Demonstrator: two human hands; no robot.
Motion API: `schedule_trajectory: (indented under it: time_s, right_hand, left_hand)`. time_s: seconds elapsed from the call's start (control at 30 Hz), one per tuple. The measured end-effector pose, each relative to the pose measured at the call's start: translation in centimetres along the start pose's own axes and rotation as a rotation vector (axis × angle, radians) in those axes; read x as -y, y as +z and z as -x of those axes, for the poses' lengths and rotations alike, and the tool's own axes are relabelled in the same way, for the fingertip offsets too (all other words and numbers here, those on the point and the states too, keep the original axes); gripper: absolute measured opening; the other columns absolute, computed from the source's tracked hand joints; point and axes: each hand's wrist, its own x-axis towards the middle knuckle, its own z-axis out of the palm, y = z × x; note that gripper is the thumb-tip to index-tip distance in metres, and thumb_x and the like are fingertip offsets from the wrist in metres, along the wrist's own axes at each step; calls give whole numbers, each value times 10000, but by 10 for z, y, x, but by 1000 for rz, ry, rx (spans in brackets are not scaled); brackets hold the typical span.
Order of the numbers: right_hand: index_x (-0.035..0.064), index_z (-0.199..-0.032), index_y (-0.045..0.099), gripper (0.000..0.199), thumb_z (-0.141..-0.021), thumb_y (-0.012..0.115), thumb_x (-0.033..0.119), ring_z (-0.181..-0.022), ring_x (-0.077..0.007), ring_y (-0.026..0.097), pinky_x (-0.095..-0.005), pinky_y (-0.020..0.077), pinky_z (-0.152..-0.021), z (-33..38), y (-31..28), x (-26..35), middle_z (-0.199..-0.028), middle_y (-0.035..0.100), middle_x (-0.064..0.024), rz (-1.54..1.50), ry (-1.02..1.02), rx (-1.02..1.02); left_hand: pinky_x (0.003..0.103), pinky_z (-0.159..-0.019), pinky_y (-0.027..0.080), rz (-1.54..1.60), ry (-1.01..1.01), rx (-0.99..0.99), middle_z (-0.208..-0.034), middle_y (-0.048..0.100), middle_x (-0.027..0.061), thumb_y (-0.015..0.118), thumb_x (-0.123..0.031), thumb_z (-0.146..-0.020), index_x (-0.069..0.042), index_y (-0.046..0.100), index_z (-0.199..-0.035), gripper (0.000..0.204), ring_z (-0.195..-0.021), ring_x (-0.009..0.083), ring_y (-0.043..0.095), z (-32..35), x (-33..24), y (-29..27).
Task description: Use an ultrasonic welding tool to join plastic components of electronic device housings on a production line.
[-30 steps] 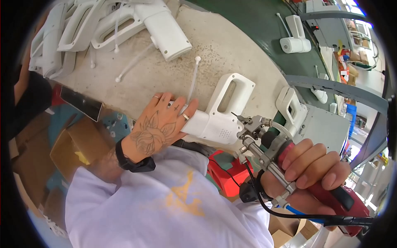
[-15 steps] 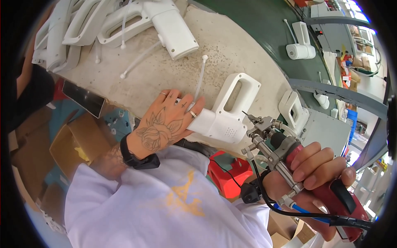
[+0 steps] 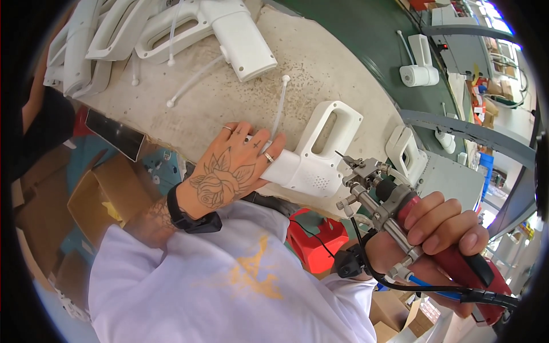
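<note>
My left hand (image 3: 223, 167) lies over the barrel end of a white plastic housing (image 3: 314, 174), fingers bent around it, pressing it at the table edge. That housing has a looped handle, small screw holes and a patch of tiny perforations; a translucent tube (image 3: 280, 103) with a knobbed end extends from it. Wrapped around a red-bodied electric screwdriver (image 3: 452, 257) is my right hand (image 3: 437, 231). Its metal head, with a blue air hose and black cable, points toward the housing's right side, the thin tip close to the handle base. Whether the tip touches the housing I cannot tell.
More white housings (image 3: 246, 46) with tubes lie at the table's far left. Another housing (image 3: 406, 151) stands beyond the screwdriver. A green conveyor belt (image 3: 366, 40) carrying similar housings runs behind the worn table (image 3: 217, 114). Below are a red plastic object (image 3: 320, 243) and cardboard boxes (image 3: 97, 194).
The screwdriver and my right hand have shifted slightly to the right. A housing on the green belt appears a little farther right and nearer. My left hand keeps its hold.
</note>
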Motion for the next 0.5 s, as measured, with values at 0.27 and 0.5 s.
schedule_trajectory:
  time_s: [0.27, 0.5]
  right_hand:
    - [-17, -1320, 437, 683, -952, 550, 548, -568, -189, 520, -322, 432, -485, 4, 5, 2, -738, 518, -76, 25, -36, -29]
    - [-9, -1306, 425, 777, -880, 626, 610, -604, -219, 549, -338, 461, -555, 13, 2, -11, -777, 550, -93, -128, 72, 98]
  left_hand:
    - [469, -982, 418, 33, -23, 87, -1184, 528, 98, 757, -349, -748, -106, 455, -1405, 764, -1067, 290, 508, 1, 0, -3]
    - [419, -933, 427, 22, -4, -9, -1087, 533, 77, 769, -324, -726, -95, 494, -1323, 696, -1019, 265, 506, 1, 0, -1]
